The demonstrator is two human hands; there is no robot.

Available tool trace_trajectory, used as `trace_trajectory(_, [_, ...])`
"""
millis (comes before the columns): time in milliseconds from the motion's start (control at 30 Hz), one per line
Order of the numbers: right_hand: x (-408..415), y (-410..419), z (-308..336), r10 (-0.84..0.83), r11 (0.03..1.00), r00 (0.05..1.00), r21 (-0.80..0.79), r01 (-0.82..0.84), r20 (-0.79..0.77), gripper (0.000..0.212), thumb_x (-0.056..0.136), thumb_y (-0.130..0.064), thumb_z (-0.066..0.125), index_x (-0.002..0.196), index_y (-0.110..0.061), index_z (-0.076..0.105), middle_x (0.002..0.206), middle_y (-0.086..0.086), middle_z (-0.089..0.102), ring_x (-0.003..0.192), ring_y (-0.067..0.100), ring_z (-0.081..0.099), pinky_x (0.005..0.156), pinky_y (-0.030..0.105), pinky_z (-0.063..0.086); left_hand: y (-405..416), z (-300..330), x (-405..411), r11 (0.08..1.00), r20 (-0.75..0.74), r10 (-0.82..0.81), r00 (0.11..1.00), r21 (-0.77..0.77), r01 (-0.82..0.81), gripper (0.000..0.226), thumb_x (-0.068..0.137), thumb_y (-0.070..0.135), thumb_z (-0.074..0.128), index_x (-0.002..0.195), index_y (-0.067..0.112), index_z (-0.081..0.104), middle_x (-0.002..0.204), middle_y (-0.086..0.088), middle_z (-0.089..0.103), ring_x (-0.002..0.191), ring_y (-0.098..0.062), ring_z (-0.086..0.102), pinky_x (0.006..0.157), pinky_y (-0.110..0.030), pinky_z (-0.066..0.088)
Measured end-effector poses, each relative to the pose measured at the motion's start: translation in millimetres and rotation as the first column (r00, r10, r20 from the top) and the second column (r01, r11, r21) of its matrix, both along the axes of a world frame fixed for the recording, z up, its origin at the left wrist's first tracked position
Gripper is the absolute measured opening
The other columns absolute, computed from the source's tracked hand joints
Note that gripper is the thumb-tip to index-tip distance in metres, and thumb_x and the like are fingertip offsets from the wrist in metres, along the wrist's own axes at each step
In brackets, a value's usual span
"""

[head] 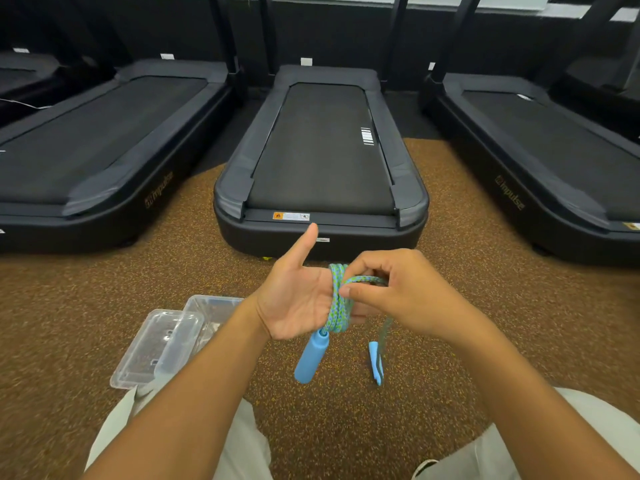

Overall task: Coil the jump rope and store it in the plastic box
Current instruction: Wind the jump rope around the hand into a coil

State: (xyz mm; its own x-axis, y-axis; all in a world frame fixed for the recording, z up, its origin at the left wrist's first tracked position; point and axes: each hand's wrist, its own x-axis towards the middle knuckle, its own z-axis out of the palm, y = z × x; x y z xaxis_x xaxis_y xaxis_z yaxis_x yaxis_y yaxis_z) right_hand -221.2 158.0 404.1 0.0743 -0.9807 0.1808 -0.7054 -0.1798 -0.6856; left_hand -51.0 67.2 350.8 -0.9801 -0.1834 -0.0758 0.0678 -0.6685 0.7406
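Note:
A blue and green braided jump rope (336,303) is wound in several turns around the fingers of my left hand (298,299), palm up, thumb raised. One blue handle (310,356) hangs below that hand. My right hand (391,289) pinches a strand of the rope beside the coil. The other blue handle (375,363) dangles under my right hand on a loose strand. The clear plastic box (214,306) sits on the floor to the left, partly hidden by my left forearm.
A clear lid (156,348) lies against the box on the brown speckled floor (450,237). Three black treadmills stand ahead, the middle one (320,150) directly behind my hands. My knees in light trousers (242,441) show at the bottom.

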Motion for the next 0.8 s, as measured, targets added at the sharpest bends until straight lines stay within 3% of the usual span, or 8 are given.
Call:
trace_trajectory(100, [-3.2,-0.7,-1.0,-0.004,1.000,1.000,0.010,0.004,0.012,0.005,0.084,-0.026,0.082,0.084,-0.023,0.078,0.059,-0.013,0.062,0.055,0.000,0.050,0.057,0.012,0.037,0.5,-1.3,-2.1,0.999,0.000,-0.036,0.999,-0.001,0.036,0.107,0.087,0.085,0.031,0.141,-0.006,0.040,0.128,-0.025,0.044,0.122,-0.040,0.044,0.123,-0.058,0.004])
trace_trajectory(200, [-6.3,-0.8,-0.8,-0.004,1.000,1.000,0.026,0.003,0.031,0.005,0.084,-0.028,0.081,0.083,-0.024,0.078,0.060,-0.010,0.064,0.056,0.000,0.049,0.058,0.013,0.038,0.2,-2.2,-2.3,0.999,0.007,-0.046,0.999,-0.009,0.046,0.107,0.085,0.085,0.034,0.141,-0.005,0.048,0.132,-0.028,0.045,0.128,-0.042,0.045,0.125,-0.059,0.005])
trace_trajectory(333, [-9.7,-1.6,-2.2,-0.008,0.999,0.998,0.043,0.005,0.065,0.006,0.083,-0.029,0.082,0.082,-0.025,0.078,0.069,0.002,0.071,0.060,0.001,0.050,0.062,0.023,0.045,0.5,-2.4,-3.0,0.998,0.015,-0.054,0.998,-0.027,0.054,0.109,0.085,0.086,0.033,0.141,-0.005,0.050,0.137,-0.029,0.046,0.141,-0.049,0.032,0.125,-0.060,0.011])
trace_trajectory(400, [-11.6,-2.2,-3.8,-0.013,0.999,0.997,0.037,0.010,0.077,0.008,0.082,-0.029,0.083,0.081,-0.024,0.077,0.069,0.002,0.070,0.060,0.000,0.050,0.062,0.024,0.045,-0.1,-2.4,-3.3,0.998,0.017,-0.048,0.999,-0.026,0.049,0.111,0.085,0.086,0.033,0.144,-0.006,0.047,0.142,-0.029,0.045,0.147,-0.051,0.026,0.125,-0.059,0.015])
trace_trajectory(533, [-15.0,-3.9,-5.3,-0.013,1.000,0.998,0.024,0.012,0.054,0.014,0.080,-0.031,0.085,0.076,-0.025,0.074,0.063,-0.001,0.067,0.057,0.000,0.047,0.058,0.022,0.042,0.9,-0.9,-3.6,0.997,0.027,-0.072,0.997,-0.039,0.073,0.113,0.083,0.085,0.037,0.147,-0.008,0.042,0.150,-0.032,0.044,0.142,-0.045,0.039,0.123,-0.057,0.022])
trace_trajectory(633, [-18.6,-6.8,-7.7,-0.018,0.999,0.997,0.031,0.015,0.078,0.018,0.078,-0.033,0.086,0.072,-0.027,0.071,0.059,-0.010,0.061,0.056,-0.001,0.046,0.058,0.022,0.041,2.2,0.7,-4.1,0.988,0.043,-0.139,0.989,-0.062,0.142,0.118,0.082,0.086,0.037,0.149,-0.011,0.037,0.156,-0.037,0.031,0.147,-0.051,0.029,0.123,-0.061,0.018])
trace_trajectory(733, [-22.2,-9.0,-8.0,0.008,0.998,0.988,0.057,-0.017,0.156,0.016,0.077,-0.032,0.087,0.076,-0.024,0.074,0.066,0.002,0.069,0.061,0.004,0.053,0.063,0.034,0.048,6.0,4.2,-3.7,0.964,0.048,-0.252,0.967,-0.080,0.255,0.120,0.083,0.085,0.036,0.151,-0.014,0.029,0.157,-0.040,0.025,0.146,-0.056,0.023,0.123,-0.061,0.016])
trace_trajectory(800, [-22.6,-9.2,-7.4,0.046,0.995,0.978,0.081,-0.063,0.204,0.013,0.078,-0.027,0.087,0.078,-0.020,0.075,0.068,0.008,0.070,0.062,0.005,0.053,0.065,0.032,0.047,8.0,5.3,-3.2,0.946,0.034,-0.312,0.949,-0.082,0.314,0.115,0.087,0.080,0.039,0.152,-0.013,0.025,0.157,-0.039,0.025,0.144,-0.056,0.028,0.121,-0.061,0.018])
